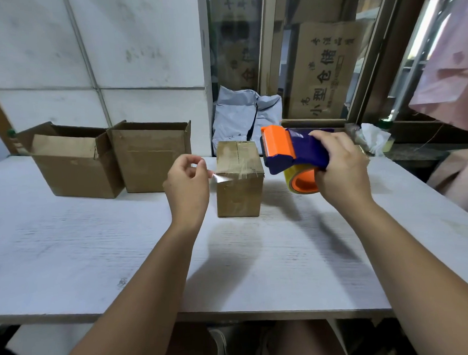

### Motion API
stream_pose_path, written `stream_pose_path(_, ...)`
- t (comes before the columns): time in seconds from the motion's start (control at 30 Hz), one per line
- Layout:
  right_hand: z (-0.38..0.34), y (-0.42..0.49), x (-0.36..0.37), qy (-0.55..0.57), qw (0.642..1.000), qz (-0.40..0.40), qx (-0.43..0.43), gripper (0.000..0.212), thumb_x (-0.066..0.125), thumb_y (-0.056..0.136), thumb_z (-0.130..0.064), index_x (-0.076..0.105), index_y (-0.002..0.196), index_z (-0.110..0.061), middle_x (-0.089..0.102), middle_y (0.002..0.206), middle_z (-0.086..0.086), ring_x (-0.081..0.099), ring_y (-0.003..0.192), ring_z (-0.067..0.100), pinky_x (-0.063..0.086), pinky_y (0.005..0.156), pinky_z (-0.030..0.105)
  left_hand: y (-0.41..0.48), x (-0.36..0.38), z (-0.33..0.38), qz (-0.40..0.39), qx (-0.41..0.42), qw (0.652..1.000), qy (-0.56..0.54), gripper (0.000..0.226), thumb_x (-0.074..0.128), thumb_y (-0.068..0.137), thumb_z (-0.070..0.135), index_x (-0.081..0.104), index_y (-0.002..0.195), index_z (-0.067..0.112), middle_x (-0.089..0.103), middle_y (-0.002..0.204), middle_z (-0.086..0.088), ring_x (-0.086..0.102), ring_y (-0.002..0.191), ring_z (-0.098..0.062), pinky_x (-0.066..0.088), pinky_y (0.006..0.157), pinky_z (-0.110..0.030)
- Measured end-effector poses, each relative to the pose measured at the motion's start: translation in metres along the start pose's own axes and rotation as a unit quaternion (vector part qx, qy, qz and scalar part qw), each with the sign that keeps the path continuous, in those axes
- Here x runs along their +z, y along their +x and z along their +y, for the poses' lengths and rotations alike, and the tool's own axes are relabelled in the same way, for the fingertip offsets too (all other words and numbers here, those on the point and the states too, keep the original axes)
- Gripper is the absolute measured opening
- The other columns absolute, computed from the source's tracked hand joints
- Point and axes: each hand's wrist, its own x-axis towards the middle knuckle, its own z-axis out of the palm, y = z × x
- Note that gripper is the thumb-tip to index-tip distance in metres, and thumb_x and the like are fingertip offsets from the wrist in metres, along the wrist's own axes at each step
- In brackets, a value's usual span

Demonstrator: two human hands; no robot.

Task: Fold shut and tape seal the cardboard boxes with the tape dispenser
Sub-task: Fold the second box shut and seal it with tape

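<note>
A small closed cardboard box [239, 182] stands in the middle of the white table [97, 248], with clear tape across its top. A loose end of that tape [222, 177] sticks out at the box's left top edge. My left hand [186, 179] is just left of the box with its fingers curled and its fingertips at the tape end. My right hand [341, 165] grips the blue and orange tape dispenser [293, 154], lifted off the table to the right of the box.
Two open cardboard boxes [76, 164] [152, 156] stand side by side at the back left of the table. A grey plastic bag [244, 113] leans against the wall behind the small box. Crumpled white plastic [374, 138] lies at the back right.
</note>
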Motion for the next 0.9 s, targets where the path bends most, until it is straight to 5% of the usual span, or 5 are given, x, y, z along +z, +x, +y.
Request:
stream_pose_path(0.17, 0.009, -0.003, 0.006, -0.015, 1.0, 0.0, -0.017, 0.062, 0.059, 0.065, 0.012, 0.059, 0.124, -0.006, 0.059, 0.115, 0.017, 0.053, 0.105, 0.038, 0.042, 0.083, 0.036, 0.002, 0.002, 0.002, -0.003, 0.039, 0.998, 0.053, 0.014, 0.049, 0.096, 0.019, 0.061, 0.089, 0.021, 0.067, 0.067, 0.011, 0.061, 0.071, -0.008, 0.047, 0.064, -0.027)
stream_pose_path(0.33, 0.012, -0.003, 0.004, 0.002, 1.0, 0.01, 0.009, 0.062, 0.057, 0.067, 0.014, 0.057, 0.126, -0.007, 0.057, 0.119, 0.016, 0.051, 0.11, 0.037, 0.045, 0.088, 0.041, 0.008, 0.003, 0.0, 0.023, 0.052, 0.994, 0.093, 0.014, 0.054, 0.093, 0.026, 0.065, 0.086, 0.033, 0.067, 0.088, 0.011, 0.059, 0.097, -0.019, 0.052, 0.077, -0.034)
stream_pose_path(0.5, 0.017, -0.002, 0.004, -0.012, 1.0, -0.002, -0.003, 0.062, 0.059, 0.066, 0.014, 0.058, 0.125, -0.005, 0.058, 0.117, 0.018, 0.051, 0.109, 0.039, 0.044, 0.087, 0.043, 0.01, 0.003, 0.003, 0.007, -0.018, 0.999, 0.051, 0.012, 0.06, 0.09, 0.024, 0.071, 0.086, 0.025, 0.067, 0.078, 0.015, 0.063, 0.079, -0.005, 0.052, 0.075, -0.027)
stream_pose_path(0.73, 0.026, -0.006, 0.014, -0.024, 0.999, -0.034, 0.003, 0.06, 0.064, 0.073, 0.01, 0.054, 0.13, -0.008, 0.055, 0.123, 0.015, 0.046, 0.115, 0.033, 0.038, 0.084, 0.034, 0.012, 0.003, 0.0, -0.025, -0.11, 0.994, -0.003, 0.019, 0.062, 0.084, 0.016, 0.067, 0.066, 0.019, 0.069, 0.081, 0.006, 0.061, 0.076, -0.014, 0.044, 0.064, -0.021)
stream_pose_path(0.9, 0.031, -0.012, 0.025, -0.011, 0.998, -0.06, 0.02, 0.062, 0.058, 0.073, 0.013, 0.053, 0.131, -0.008, 0.054, 0.124, 0.014, 0.045, 0.115, 0.034, 0.042, 0.088, 0.043, 0.011, 0.003, 0.0, -0.05, -0.161, 0.985, -0.044, 0.019, 0.065, 0.085, 0.01, 0.064, 0.066, 0.014, 0.062, 0.074, 0.001, 0.053, 0.068, -0.008, 0.037, 0.059, -0.016)
